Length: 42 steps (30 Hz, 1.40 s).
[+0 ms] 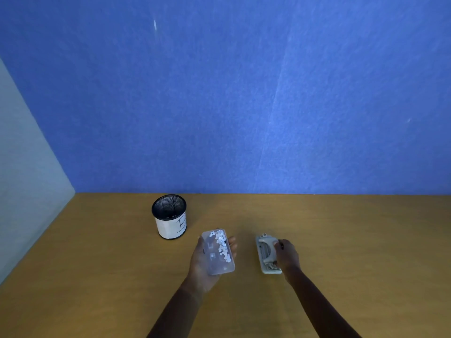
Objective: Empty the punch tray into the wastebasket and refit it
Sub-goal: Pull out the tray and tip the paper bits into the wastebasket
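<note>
I see my left hand (207, 259) cupping the chad-filled punch tray (219, 251), its long axis pointing up-frame, nearest the wastebasket (169, 217) at upper left, while my right hand (286, 254) grips the punch (267, 253).

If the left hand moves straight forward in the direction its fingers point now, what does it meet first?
Probably nothing on the desk: the left hand, holding the tray, points away and slightly right, passing right of the wastebasket. The line looks free up to the blue wall, though depth is unclear.
</note>
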Motion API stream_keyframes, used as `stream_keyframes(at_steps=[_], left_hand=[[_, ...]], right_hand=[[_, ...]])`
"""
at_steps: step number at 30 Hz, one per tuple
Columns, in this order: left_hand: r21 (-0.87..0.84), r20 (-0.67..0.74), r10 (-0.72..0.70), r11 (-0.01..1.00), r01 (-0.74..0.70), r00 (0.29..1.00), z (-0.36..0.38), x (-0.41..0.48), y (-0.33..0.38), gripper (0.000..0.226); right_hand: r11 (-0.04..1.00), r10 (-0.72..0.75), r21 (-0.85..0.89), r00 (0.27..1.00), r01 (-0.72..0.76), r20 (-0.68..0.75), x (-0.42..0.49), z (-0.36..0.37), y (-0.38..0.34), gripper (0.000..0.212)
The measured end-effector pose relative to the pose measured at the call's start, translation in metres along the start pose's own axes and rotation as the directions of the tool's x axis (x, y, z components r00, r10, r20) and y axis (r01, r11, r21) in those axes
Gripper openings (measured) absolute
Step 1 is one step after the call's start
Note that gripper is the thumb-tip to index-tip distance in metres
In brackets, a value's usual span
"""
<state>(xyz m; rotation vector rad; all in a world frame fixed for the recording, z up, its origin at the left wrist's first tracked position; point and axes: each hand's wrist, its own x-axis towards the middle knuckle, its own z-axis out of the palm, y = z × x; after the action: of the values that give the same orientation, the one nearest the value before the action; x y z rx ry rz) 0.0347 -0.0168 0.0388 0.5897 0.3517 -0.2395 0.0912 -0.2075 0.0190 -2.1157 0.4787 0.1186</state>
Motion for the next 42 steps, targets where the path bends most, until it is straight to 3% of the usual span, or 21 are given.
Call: stream_keyframes(at_steps=[13,18,30,34,37,40,42], left_hand=[[0.050,0.021,0.008,0.999,-0.009,1.000,0.001,0.003,-0.002,0.047],[0.045,-0.005,-0.008,0.999,0.008,1.000,-0.002,0.008,-0.001,0.059],[0.050,0.041,0.011,0.999,-0.013,0.999,0.000,0.008,-0.001,0.054],[0.059,0.018,-0.007,0.998,0.006,1.000,-0.002,0.009,0.000,0.060],[0.080,0.018,0.011,0.997,-0.013,1.000,0.002,0.005,0.001,0.068],[0.110,0.073,0.034,0.993,-0.042,0.997,0.008,0.003,0.002,0.091],[0.114,0.070,0.043,0.992,-0.051,0.997,0.010,0.005,0.002,0.067]], right_hand=[[0.999,0.040,-0.013,0.999,-0.040,0.005,0.006,0.003,0.010,0.033],[0.999,0.044,-0.026,0.999,-0.044,0.001,0.006,0.003,0.013,0.033],[0.997,0.067,-0.039,0.998,-0.067,0.008,0.001,0.005,0.012,0.033],[0.980,0.020,-0.198,1.000,-0.022,-0.011,-0.007,-0.002,0.005,0.035],[0.926,-0.132,-0.370,0.984,0.080,-0.118,-0.017,-0.005,-0.004,0.038],[0.951,-0.273,-0.177,0.958,0.255,-0.089,-0.030,0.002,-0.026,0.030],[0.981,-0.126,0.153,0.991,0.118,0.042,-0.042,0.010,-0.044,0.029]])
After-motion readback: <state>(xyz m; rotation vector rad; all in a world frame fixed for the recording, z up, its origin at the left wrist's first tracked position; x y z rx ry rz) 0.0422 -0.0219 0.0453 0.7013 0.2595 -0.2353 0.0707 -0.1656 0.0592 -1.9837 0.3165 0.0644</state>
